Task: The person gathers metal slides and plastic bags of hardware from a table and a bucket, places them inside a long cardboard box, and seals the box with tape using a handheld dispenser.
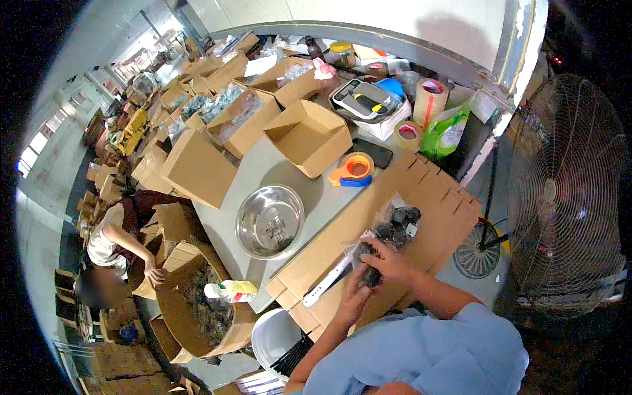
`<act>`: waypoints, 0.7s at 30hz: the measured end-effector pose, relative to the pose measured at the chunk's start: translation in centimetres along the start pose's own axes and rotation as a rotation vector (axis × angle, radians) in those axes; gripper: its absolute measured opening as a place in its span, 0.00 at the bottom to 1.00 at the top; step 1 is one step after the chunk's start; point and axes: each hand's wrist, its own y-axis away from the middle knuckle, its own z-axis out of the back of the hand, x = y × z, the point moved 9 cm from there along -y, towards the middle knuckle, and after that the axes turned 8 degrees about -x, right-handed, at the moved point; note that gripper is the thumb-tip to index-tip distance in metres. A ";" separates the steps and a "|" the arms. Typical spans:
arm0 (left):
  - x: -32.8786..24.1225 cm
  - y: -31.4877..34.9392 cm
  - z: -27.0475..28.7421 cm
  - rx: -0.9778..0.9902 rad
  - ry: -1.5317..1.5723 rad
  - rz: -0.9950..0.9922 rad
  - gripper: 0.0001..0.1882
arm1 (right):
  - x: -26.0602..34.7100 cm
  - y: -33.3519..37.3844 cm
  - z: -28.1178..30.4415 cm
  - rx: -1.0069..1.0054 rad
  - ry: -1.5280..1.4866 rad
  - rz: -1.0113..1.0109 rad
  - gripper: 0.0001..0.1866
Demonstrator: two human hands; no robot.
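My left hand (354, 297) is closed around the lower side of a small clear plastic bag (370, 276) with dark pieces in it. From above, my right hand (390, 261) grips the same bag, its fingers bent over the top. Just beyond my right hand, more black chunky pieces (399, 224) in clear plastic lie on a flattened cardboard sheet (434, 197). A long narrow white bar (327, 283) rests at a slant on the sheet, left of my hands, its far end close to the bag.
A steel bowl (270, 222), an orange tape dispenser (355, 170) and an open cardboard box (309, 137) stand on the table. A bottle (230, 291) is at the table's left edge. Left of it, a person reaches toward a large carton (172, 296). A big fan (566, 191) stands right.
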 end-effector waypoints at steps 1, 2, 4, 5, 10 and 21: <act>-1.2 0.2 -1.2 0.025 -0.166 -0.087 0.42 | 0.2 0.1 -0.4 0.034 -0.078 -0.033 0.29; -0.9 0.1 -0.7 0.022 -0.166 -0.088 0.42 | -1.1 -0.7 0.9 -0.054 -0.177 -0.066 0.27; 0.6 -0.2 2.9 -0.059 -0.695 -0.105 0.39 | -1.4 -3.3 7.4 -0.316 0.057 0.047 0.27; 1.0 -0.1 4.2 -0.057 -0.695 -0.106 0.39 | -3.4 -5.5 11.3 -0.344 0.055 0.025 0.28; -1.1 2.3 12.5 -0.595 -1.770 -0.186 0.37 | -6.5 -10.1 23.3 -0.426 0.554 -0.022 0.27; -0.8 1.3 15.3 -0.677 -1.637 -0.076 0.33 | -9.9 -12.2 22.4 -0.366 1.203 0.007 0.29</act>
